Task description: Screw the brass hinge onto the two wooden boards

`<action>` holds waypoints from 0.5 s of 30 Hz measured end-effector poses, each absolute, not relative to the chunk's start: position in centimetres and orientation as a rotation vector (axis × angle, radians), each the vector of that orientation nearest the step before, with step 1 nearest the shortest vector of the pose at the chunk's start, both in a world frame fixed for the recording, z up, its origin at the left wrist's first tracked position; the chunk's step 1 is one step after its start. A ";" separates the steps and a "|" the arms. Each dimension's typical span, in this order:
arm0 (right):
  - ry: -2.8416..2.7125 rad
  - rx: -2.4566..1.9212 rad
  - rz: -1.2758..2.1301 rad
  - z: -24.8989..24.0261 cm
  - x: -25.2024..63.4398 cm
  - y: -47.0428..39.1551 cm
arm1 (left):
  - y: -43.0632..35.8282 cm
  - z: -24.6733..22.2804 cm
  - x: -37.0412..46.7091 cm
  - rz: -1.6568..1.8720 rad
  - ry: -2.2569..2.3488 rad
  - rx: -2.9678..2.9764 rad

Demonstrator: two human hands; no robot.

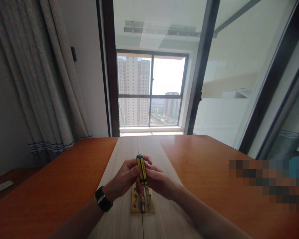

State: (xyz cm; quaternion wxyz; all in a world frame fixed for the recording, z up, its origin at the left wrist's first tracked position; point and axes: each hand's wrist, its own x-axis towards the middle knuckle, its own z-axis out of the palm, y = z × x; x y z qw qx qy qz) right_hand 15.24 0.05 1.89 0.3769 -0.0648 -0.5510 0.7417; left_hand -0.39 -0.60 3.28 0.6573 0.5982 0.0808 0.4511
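A yellow and black screwdriver stands nearly upright between my hands, handle up and shaft pointing down. My left hand, below a black wristwatch, closes on the handle from the left. From the right, my right hand presses its fingers around the same handle. Under them a brass hinge lies flat across the seam of two pale wooden boards. The shaft reaches down to the hinge's right leaf, near a screw. My hands hide the hinge's far end.
The boards lie lengthwise on an orange-brown wooden table. Beyond its far edge stand a dark-framed glass door and a window. A grey curtain hangs at the left. A blurred, pixelated patch covers part of the table's right side.
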 end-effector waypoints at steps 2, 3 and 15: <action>-1.437 -0.157 1.872 1.9 15.2 0.0 | -0.5 3.4 -0.4 1.017 0.176 1.364; -1.468 -0.147 1.860 2.0 15.2 0.0 | -0.5 3.4 -0.4 1.015 0.171 1.370; -1.429 -0.158 1.917 1.8 15.2 0.1 | -0.4 3.1 -0.4 0.997 0.153 1.338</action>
